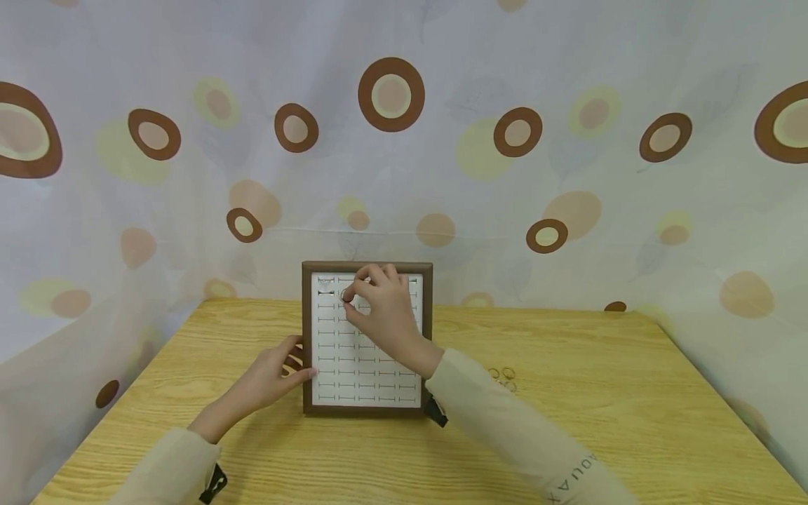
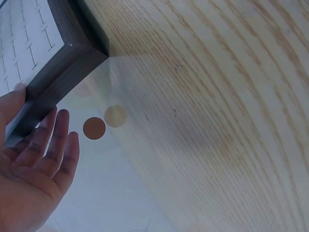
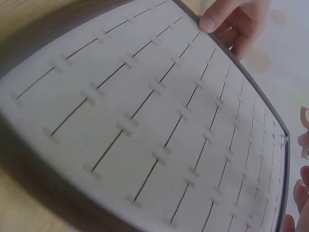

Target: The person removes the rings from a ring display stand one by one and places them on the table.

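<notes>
A ring display board (image 1: 307, 351) with a dark brown frame and a white slotted face stands upright on the table. My left hand (image 1: 268, 375) holds its left edge, thumb over the front and fingers at the side and behind, as the left wrist view also shows. Near the upper left slots, my right hand (image 1: 388, 308) pinches a small ring (image 1: 344, 295) between thumb and fingertips, close to the second column. A small shiny ring (image 1: 325, 283) sits at the top left slot. In the right wrist view, the right fingers (image 3: 300, 193) are partly cut off.
Several loose rings (image 1: 508, 372) lie on the wooden table (image 1: 568, 421) to the right of the board, beside the right sleeve. A patterned cloth (image 1: 442, 175) hangs behind and at both sides of the table.
</notes>
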A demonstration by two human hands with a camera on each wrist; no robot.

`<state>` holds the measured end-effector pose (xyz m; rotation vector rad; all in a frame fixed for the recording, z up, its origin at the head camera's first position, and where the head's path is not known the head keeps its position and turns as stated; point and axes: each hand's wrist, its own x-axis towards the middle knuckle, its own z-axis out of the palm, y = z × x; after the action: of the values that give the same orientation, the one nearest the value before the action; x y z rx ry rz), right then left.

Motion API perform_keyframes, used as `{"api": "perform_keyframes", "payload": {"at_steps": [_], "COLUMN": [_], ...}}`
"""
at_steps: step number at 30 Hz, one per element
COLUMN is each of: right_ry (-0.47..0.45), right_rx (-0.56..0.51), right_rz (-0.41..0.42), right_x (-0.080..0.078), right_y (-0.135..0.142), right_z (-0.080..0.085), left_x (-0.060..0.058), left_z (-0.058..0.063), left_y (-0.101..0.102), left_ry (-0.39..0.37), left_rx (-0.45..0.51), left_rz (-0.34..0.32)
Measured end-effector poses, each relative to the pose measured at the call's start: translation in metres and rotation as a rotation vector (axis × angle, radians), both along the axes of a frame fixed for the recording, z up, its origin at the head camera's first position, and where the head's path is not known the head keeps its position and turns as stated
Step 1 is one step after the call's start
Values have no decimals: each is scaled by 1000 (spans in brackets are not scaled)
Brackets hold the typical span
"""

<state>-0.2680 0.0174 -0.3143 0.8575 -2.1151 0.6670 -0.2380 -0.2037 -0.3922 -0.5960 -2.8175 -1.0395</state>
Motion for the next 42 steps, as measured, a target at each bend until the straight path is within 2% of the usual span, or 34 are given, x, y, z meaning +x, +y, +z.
{"api": "perform_keyframes", "payload": {"at_steps": [12, 21, 27, 36, 42], "right_ry": [-34, -77, -106, -112, -165], "right_rx": [38, 34, 70, 122, 179], "right_rz": [27, -16, -73, -189, -256], "right_x": [6, 13, 12, 6, 7], "right_y": [61, 111, 143, 189, 213], "right_z": [-8, -17, -30, -60, -79], "left_x": [1, 1, 0, 0, 0], "left_z": [0, 1, -1, -3, -3], "left_y": [0, 0, 0, -1, 0], "left_ry": [-11, -12, -14, -22, -19], "left_rx": [-10, -12, -12, -21, -19], "left_rz": [5, 9, 9, 19, 18]}}
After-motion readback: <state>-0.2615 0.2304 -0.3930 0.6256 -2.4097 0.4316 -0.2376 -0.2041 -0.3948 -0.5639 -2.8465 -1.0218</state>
